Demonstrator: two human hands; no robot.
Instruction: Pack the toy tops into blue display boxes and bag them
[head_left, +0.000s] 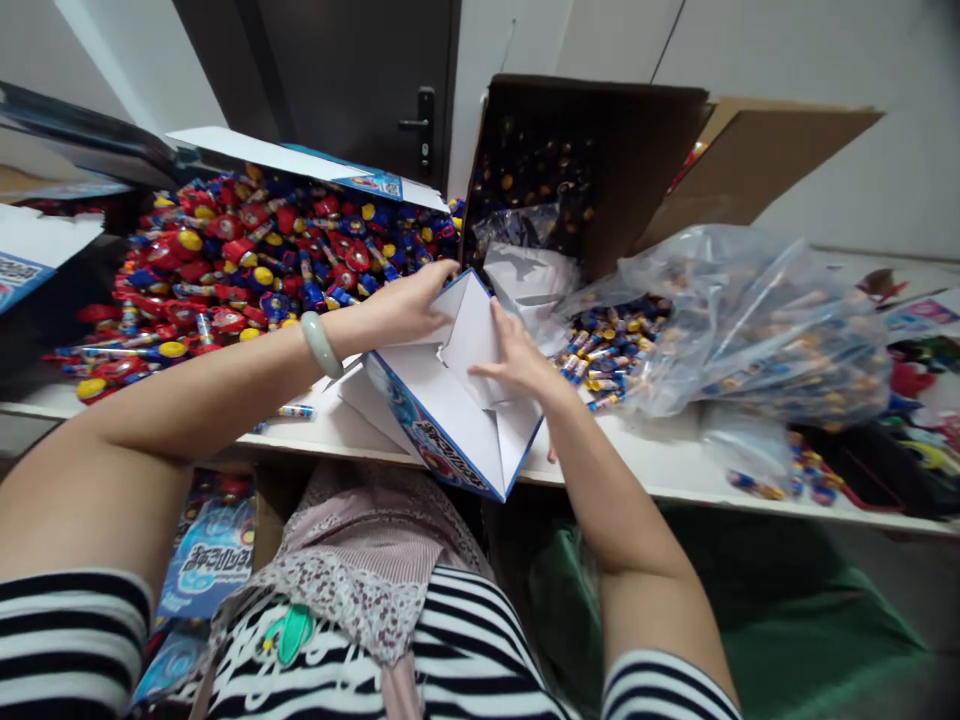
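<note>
A blue printed cardboard box (450,455) with a white inside is tilted toward me at the table's front edge, its open side facing up. My left hand (424,302), with a pale green bangle at the wrist, grips the box's far left edge, its fingers partly hidden behind the wall. My right hand (520,352) holds the right side, thumb and fingers apart against the white inner panels. Inside the box I see only folded white panels.
Red and blue toys (300,250) are heaped at the back left. A large brown carton (592,180) stands behind the box. To the right lie small tubes (611,350) and a clear plastic bag (750,330) full of them. Printed boxes (214,550) sit below the table (637,455).
</note>
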